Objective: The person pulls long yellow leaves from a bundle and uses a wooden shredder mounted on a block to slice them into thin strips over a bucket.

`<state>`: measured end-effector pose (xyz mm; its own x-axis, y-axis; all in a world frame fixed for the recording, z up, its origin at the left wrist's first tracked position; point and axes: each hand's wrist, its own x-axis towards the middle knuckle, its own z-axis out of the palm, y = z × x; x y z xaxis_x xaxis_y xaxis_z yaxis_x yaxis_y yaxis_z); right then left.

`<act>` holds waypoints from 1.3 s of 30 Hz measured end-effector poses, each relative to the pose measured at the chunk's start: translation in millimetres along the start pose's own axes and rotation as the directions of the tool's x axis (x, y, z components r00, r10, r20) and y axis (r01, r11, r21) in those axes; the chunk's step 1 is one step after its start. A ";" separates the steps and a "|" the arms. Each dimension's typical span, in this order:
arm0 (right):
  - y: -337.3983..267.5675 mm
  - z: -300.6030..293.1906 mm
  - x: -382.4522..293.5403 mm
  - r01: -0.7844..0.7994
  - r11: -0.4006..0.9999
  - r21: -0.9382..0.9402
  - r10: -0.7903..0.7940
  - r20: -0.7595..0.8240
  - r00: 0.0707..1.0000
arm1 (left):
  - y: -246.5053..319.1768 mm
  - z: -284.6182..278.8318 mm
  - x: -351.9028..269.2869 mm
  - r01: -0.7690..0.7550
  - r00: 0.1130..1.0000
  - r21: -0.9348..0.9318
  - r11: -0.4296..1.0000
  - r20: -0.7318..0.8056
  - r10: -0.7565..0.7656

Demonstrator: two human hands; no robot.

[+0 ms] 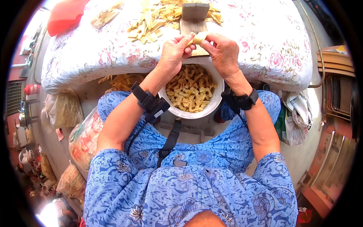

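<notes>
Between the fingertips of my left hand (174, 52) and my right hand (225, 54) is a pale yellow strip (200, 38), folded or twisted on itself. Both hands grip it, one at each end. They are above the near end of a wooden board (192, 27), which has an upright wooden block (195, 12) on it. Below my hands, between my knees, stands a white basin (219, 99) holding many knotted yellow pieces (191, 88). Flat loose yellow strips (150, 27) lie heaped to the left of the board and behind it.
A floral cloth (272, 54) covers the table. Under its edge at left are more yellow strips (124, 81). Plastic bags (63, 109) sit on the left floor, and a white bag (297, 110) hangs or rests at right. A red sheet or bag (66, 15) lies at the far left corner.
</notes>
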<state>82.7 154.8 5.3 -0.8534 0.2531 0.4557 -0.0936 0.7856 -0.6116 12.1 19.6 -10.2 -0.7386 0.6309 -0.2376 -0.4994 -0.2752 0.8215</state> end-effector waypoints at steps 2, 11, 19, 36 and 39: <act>-0.7 3.0 2.6 -0.149 0.969 0.195 0.130 0.110 0.985 | 3.1 -2.1 0.9 -0.136 0.991 0.190 0.972 0.019 0.135; -11.3 11.9 -4.6 -0.240 0.919 0.312 0.197 0.163 0.967 | 5.2 -3.3 -7.9 -0.368 0.913 0.816 0.446 0.226 0.340; -15.5 20.1 -13.1 -0.126 0.975 0.181 0.119 0.049 0.992 | -8.7 -16.2 1.4 0.017 0.999 0.439 0.898 0.034 -0.036; 20.0 1.6 19.1 -0.366 0.635 0.680 0.459 0.050 0.887 | 3.3 -7.8 -6.9 -0.202 0.969 0.528 0.825 0.229 0.091; 26.0 -5.1 15.0 -0.393 0.558 0.730 0.492 0.090 0.866 | 10.5 -8.3 -14.7 -0.019 0.974 0.485 0.874 0.205 -0.093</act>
<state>70.1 181.9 -0.5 -0.8311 0.5549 0.0355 -0.0913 -0.0731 -0.9931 14.0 1.5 -2.4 -0.5805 0.7889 -0.2017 -0.2034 0.0994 0.9740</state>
